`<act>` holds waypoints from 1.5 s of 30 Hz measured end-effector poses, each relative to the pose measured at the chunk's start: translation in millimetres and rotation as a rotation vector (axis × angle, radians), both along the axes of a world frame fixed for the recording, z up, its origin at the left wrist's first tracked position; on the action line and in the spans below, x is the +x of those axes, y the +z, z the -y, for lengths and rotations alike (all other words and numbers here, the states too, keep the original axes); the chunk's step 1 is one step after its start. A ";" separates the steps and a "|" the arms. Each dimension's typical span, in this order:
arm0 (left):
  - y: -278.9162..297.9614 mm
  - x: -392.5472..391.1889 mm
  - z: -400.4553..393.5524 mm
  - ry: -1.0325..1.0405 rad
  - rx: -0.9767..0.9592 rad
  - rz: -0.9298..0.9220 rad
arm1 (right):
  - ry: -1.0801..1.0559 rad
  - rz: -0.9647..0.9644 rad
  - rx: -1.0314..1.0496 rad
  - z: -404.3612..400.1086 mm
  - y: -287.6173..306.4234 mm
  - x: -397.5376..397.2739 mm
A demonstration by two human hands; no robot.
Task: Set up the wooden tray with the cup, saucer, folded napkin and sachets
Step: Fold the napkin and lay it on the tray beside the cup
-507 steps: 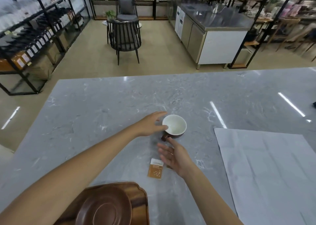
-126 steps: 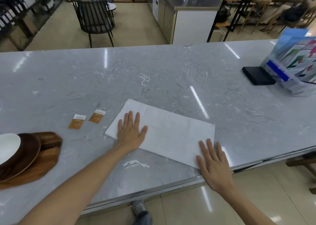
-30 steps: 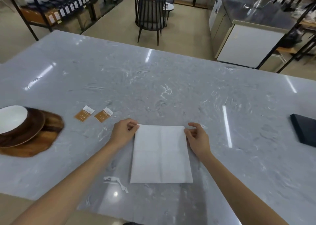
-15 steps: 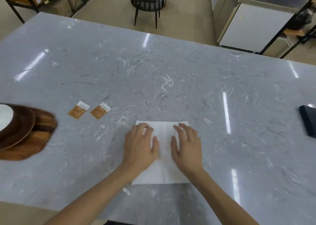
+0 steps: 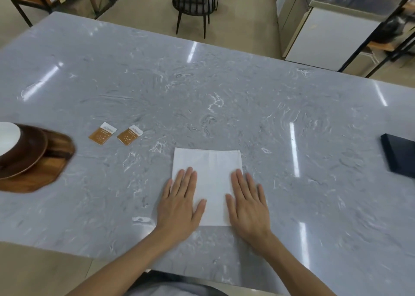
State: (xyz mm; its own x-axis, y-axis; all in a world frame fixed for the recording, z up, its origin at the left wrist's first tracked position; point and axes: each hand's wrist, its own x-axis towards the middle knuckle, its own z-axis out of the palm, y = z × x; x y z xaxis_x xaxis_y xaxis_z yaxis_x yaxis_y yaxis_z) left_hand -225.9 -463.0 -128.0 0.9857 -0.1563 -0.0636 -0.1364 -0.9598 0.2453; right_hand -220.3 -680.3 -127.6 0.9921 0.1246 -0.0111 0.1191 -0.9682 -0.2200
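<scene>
A white folded napkin (image 5: 210,179) lies flat on the grey marble table. My left hand (image 5: 180,202) presses flat on its left edge, and my right hand (image 5: 247,202) presses flat on its right edge, fingers straight. Two orange sachets (image 5: 102,133) (image 5: 130,134) lie side by side to the left of the napkin. At the far left sits the wooden tray (image 5: 38,172) with the brown saucer (image 5: 27,152) on it and the white-lined cup (image 5: 7,135) on the saucer, partly cut off by the frame.
A dark flat box (image 5: 399,155) lies at the table's right edge. The near table edge runs just below my wrists. Beyond the table stand a black chair (image 5: 193,1), shelving at the left and a steel counter (image 5: 325,30) at the right.
The napkin went from a tall rectangle held at its top corners to a shorter, squarer fold. My hands have slid apart to its left and right edges, now flat.
</scene>
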 end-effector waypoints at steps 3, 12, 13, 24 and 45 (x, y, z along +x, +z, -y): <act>1.9 -1.6 -1.9 0.004 0.007 -0.006 | 0.011 -0.014 0.004 0.0 2.6 -1.8; 12.7 -15.2 8.4 0.105 0.055 -0.090 | -0.197 0.091 -0.035 9.1 15.7 -37.4; 15.9 -19.2 11.9 0.124 0.092 -0.105 | -0.210 0.100 -0.027 14.2 15.7 -42.8; 67.9 5.8 16.2 -0.092 0.117 -0.050 | -0.107 -0.105 -0.164 75.6 38.4 46.2; 70.6 209.3 29.8 -0.513 0.051 -0.462 | -0.246 -0.437 0.348 74.3 58.1 61.7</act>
State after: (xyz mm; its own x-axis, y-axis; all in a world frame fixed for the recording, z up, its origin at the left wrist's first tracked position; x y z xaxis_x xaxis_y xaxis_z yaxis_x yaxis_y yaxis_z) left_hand -16.6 -492.8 -57.3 0.6577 -0.5812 -0.4791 -0.4686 -0.8137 0.3439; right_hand -158.6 -754.6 -69.5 0.9053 -0.0380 -0.4230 -0.2710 -0.8185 -0.5065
